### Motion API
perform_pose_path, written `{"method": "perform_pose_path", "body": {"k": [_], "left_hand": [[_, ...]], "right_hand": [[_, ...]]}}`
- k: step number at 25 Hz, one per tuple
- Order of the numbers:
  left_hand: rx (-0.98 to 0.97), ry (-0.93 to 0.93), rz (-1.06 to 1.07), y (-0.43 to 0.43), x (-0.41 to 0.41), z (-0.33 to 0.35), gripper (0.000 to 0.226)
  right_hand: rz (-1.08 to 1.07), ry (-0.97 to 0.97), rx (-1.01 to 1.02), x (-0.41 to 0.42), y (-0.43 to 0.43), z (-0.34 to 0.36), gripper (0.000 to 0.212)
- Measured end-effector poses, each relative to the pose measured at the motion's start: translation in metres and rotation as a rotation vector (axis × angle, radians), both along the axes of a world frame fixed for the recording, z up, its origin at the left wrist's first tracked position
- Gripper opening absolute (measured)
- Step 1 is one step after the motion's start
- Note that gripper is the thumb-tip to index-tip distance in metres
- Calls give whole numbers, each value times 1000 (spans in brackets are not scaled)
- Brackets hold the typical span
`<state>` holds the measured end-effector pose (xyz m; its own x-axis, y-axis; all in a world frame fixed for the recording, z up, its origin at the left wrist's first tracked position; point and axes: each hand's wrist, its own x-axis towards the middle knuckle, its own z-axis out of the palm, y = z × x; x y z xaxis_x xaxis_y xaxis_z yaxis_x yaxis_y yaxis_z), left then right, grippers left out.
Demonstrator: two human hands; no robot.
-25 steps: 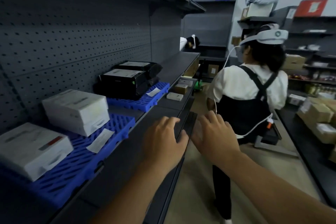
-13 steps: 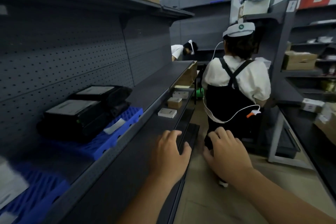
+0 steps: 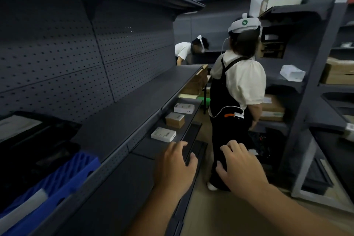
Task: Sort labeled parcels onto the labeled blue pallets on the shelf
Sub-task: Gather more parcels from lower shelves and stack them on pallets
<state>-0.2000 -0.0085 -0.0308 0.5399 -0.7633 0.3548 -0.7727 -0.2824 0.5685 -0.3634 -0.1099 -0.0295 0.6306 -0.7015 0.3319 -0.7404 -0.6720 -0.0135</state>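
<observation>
Left hand (image 3: 175,166) and right hand (image 3: 239,166) are held out, each grip released, fingers spread, holding nothing; near white parcel (image 3: 163,134), brown parcel (image 3: 175,119) and far white parcel (image 3: 184,108) lie on the lower shelf (image 3: 153,150) at 12 o'clock from the left hand; blue pallet (image 3: 63,178) at 8 o'clock bears a black parcel (image 3: 34,140).

Your left hand (image 3: 175,166) and right hand (image 3: 238,166) reached forward empty, fingers loosely spread, the left above the front edge of the lower shelf (image 3: 151,148), the right over the aisle floor. Ahead on that shelf three small parcels lay in a row: a near white box (image 3: 163,134), a brown box (image 3: 175,119) behind it and a far white box (image 3: 183,108) beyond. At lower left, a blue pallet (image 3: 63,176) on the upper shelf (image 3: 134,105) carried a black parcel (image 3: 28,140). In the aisle a person in a white shirt and dark apron (image 3: 239,86), wearing a white headset, stood facing the right-hand rack (image 3: 310,92); a second person (image 3: 183,50) bent forward farther back.
</observation>
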Motion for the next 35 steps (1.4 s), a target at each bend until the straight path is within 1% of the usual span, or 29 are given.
{"method": "perform_pose_path", "body": {"k": [4,7,12,15,18,21,23,26,30,32,35], "left_hand": [[-2,-19,30,-79,41,-16,43],[30,-38,64,-122,66,-27,43],[139,40,150,-209,103,-61,45],[210,90,241,-273,118,-81,48],[217,163,360,-331,128,-93,46],[217,248,471,-366,141,-101,45],[246,232,571,-383,158,-106,45],[346,117,753,-412,201,-120,52],[411,184,898,-448,264,-160,56],[488,176,971,-461,287,-189,62],[548,173,1097,-478,313,-238,74]], "right_hand": [[97,-15,23,56,-85,3,43],[139,-19,27,82,-141,-3,43],[188,6,83,126,-257,-42,42],[240,8,105,147,-339,-68,39],[305,15,151,165,-420,-81,37],[370,39,173,189,-490,-83,39],[414,38,193,216,-528,-84,42],[469,32,188,268,-580,-96,51],[515,61,155,340,-648,-135,63],[545,59,166,378,-679,-157,66],[639,77,218,437,-728,-206,69]]}}
